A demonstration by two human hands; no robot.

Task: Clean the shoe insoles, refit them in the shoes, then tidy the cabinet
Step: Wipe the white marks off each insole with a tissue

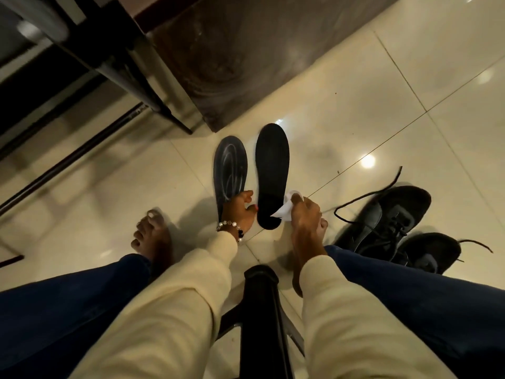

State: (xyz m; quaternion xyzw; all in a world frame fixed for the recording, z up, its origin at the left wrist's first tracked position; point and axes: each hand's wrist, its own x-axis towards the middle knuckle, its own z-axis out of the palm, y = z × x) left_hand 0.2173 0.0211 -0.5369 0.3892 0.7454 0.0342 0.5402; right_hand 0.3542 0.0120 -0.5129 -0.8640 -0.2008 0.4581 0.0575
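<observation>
Glossy cream floor tiles (355,91) spread under me, with a dark cabinet (218,64) standing just beyond the 2 insoles. I sit on a black stool (262,310), bare feet on the floor. My left hand (237,212) curls round the heel end of the left insole (229,168), which shows pale swirl marks on its face. My right hand (303,214) pinches a white wipe (287,209) against the heel edge of the right insole (272,170), which lies flat and plain black. Both insoles sit side by side, toes pointing away from me. The 2 black shoes (390,222) rest near my right foot, laces loose and trailing over the tiles.

To do this wipe well, I think I should pin the insole so it cannot slide on the slick tile, then draw the wipe in long strokes from heel to toe, folding to a fresh face once it greys. The streaked insole likely needs another pass.
</observation>
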